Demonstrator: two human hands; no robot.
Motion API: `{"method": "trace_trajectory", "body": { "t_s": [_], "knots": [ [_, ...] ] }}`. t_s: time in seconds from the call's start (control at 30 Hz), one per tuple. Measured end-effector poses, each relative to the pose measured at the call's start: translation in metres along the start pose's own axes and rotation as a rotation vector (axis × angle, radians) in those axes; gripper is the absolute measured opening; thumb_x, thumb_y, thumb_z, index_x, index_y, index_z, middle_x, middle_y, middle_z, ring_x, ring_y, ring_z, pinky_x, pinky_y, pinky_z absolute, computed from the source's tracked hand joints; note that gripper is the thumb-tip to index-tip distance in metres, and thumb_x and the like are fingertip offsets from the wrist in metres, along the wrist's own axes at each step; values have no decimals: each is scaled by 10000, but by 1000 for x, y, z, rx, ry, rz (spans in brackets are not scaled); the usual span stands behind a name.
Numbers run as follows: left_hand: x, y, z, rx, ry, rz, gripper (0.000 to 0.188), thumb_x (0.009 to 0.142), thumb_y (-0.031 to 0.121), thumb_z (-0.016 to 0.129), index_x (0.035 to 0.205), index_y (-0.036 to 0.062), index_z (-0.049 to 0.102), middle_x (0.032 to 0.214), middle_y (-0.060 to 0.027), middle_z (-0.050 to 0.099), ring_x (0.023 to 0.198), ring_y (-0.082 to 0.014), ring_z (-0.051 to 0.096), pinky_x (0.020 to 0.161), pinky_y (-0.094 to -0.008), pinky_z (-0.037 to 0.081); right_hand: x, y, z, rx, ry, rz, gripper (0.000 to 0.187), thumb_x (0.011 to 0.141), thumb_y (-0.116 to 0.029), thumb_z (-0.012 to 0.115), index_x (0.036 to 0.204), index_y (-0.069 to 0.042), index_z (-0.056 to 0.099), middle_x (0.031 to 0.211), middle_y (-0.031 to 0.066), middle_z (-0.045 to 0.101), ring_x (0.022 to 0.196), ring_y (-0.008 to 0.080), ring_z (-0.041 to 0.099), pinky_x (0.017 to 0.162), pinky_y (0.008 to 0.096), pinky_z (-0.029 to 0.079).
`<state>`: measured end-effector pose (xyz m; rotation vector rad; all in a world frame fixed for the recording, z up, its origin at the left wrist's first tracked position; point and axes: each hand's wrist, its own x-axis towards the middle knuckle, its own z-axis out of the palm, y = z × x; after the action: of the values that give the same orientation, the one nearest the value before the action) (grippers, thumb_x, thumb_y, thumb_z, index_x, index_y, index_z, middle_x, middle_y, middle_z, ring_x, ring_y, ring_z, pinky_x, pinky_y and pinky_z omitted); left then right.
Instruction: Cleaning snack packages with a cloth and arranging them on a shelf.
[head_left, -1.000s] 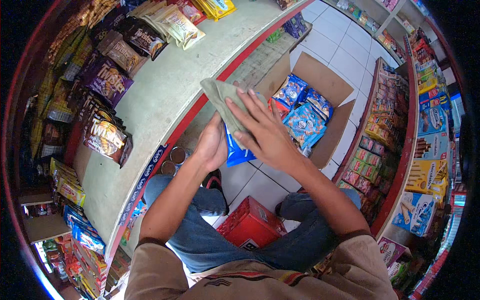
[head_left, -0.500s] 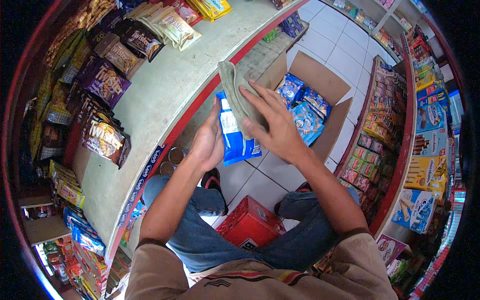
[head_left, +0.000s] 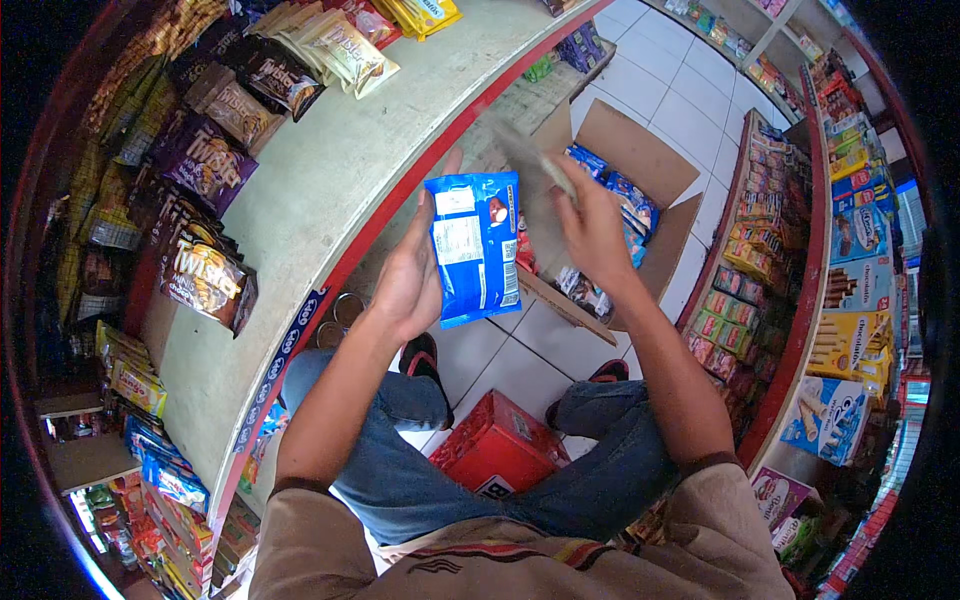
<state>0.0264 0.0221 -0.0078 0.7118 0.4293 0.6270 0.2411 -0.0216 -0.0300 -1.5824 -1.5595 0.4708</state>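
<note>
My left hand [head_left: 408, 280] grips a shiny blue snack packet [head_left: 475, 255] by its left edge, its printed back turned up toward me. To the right of the packet and apart from it, my right hand [head_left: 598, 230] is closed on a greyish-green cloth [head_left: 535, 165], which is smeared by motion. Behind my right hand stands an open cardboard box [head_left: 640, 145] with several blue packets [head_left: 632, 200] in it. The cloth and my right hand hide part of the box.
A pale shelf [head_left: 330, 160] with a red edge curves along my left, bearing rows of snack packets [head_left: 210, 275]. Between my feet sits a red box [head_left: 498, 445] on white tiles [head_left: 505, 375]. Another stocked rack [head_left: 745, 260] runs along my right.
The cloth has come off the packet, lifted away to the right in my right hand. More of the packet's face shows now, while my left hand stays nearly in place.
</note>
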Motion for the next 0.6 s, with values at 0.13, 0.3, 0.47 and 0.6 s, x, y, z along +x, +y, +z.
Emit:
{"method": "trace_trajectory", "body": {
  "t_s": [0.13,0.3,0.47,0.6],
  "knots": [
    [3,0,-5,-29,81,33,641,1071,527,345,1634,290,149,1544,-105,451,1304,-280,560,1085,-477,477,3,-9,-4,118,288,-102,430,900,51,563,1320,-39,596,1044,244,689,948,379,702,793,414,531],
    [3,0,-18,-110,122,-63,645,1069,531,350,1634,291,150,1539,-99,457,1301,-278,562,1077,-470,484,-2,-31,-11,-5,223,-334,402,878,124,494,1213,-31,655,1088,187,688,997,354,679,839,363,520],
    [4,0,-11,31,112,49,655,1062,547,346,1634,293,152,1542,-92,453,1295,-270,565,1070,-458,490,1,-16,-22,167,163,-147,243,914,93,455,1048,-3,634,961,124,663,891,228,662,807,332,507],
    [5,1,-9,23,105,54,660,1059,554,343,1634,293,152,1547,-88,447,1299,-268,561,1077,-454,484,6,-11,-35,433,68,-40,95,970,-20,470,967,7,561,880,81,607,902,125,596,805,309,482]
  ]
}}
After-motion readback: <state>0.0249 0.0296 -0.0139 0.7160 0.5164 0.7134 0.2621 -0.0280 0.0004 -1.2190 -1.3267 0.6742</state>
